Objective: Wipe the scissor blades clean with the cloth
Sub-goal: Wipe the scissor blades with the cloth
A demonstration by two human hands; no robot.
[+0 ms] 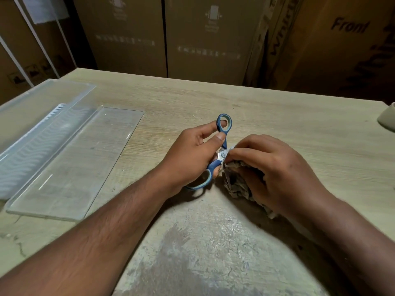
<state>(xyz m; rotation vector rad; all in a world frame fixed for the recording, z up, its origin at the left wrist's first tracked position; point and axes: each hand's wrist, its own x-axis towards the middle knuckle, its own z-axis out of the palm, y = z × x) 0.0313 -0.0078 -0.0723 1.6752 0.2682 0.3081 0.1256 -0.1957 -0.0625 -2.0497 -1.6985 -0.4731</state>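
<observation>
Head view — two hands, one scissors

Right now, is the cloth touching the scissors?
Touching. The head view shows the right hand pressing the bunched cloth against the scissors by the pivot, hiding the blades, while the left hand grips the handles.

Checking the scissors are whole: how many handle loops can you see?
2: one loop sticks up past the left hand, the other lies under that hand, partly hidden.
</observation>
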